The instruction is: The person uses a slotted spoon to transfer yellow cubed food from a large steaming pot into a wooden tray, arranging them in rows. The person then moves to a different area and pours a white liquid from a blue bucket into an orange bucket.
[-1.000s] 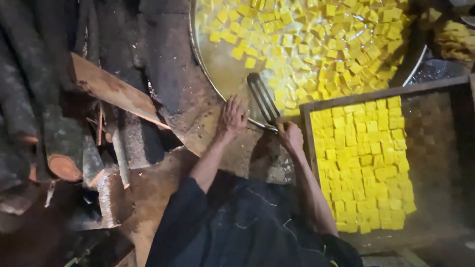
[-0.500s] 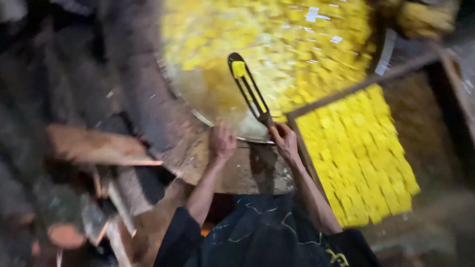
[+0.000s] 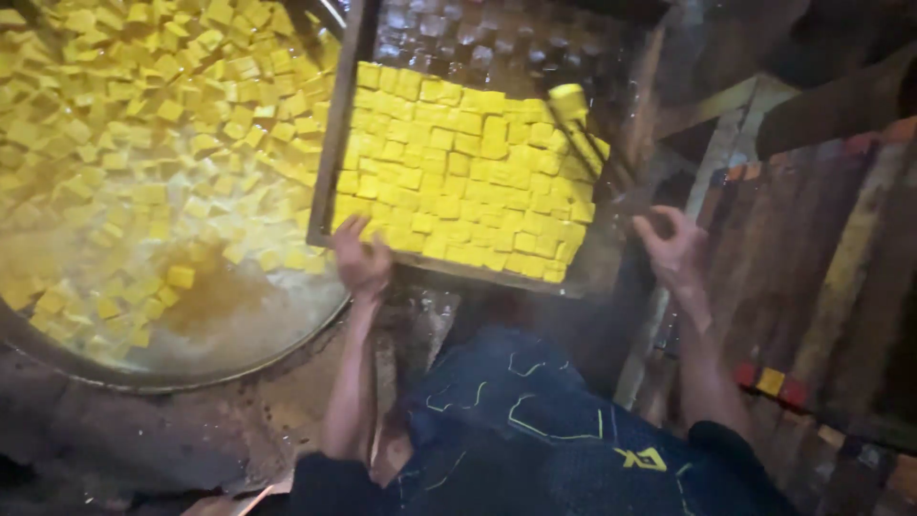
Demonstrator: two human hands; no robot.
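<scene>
The left hand [image 3: 361, 256] grips the near edge of the wooden tray [image 3: 346, 143], at its corner beside the big pan [image 3: 143, 368]. Yellow cubes [image 3: 458, 182] fill the tray's near part. The right hand [image 3: 674, 247] pinches long tongs [image 3: 583, 143], which hold one yellow cube [image 3: 568, 99] over the tray's far right side.

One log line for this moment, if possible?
left hand: on tray edge | right hand: holding tongs with yellow cube over tray | pan: cubes in liquid
</scene>
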